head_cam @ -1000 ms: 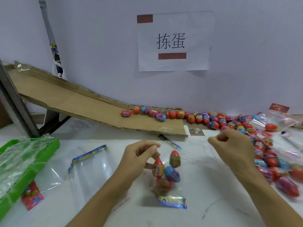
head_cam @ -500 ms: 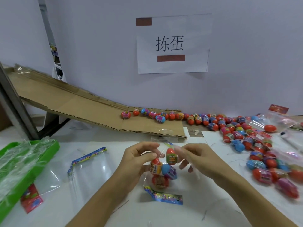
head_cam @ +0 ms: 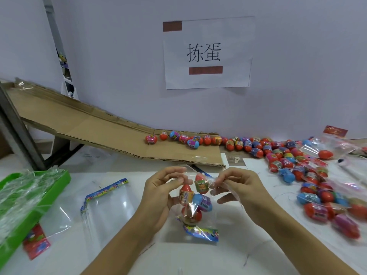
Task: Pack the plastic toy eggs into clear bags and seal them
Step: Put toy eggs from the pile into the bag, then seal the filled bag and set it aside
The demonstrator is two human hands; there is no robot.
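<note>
A clear bag (head_cam: 195, 203) holding four toy eggs (head_cam: 202, 201) hangs upright above the table, mouth up.

A white paper sign (head_cam: 207, 53) taped to the wall bears two large black characters, 拣蛋, between a brown strip at its upper left corner and another below the characters. The printed wrappers on the toy eggs (head_cam: 200, 186) are too small to read.
</note>
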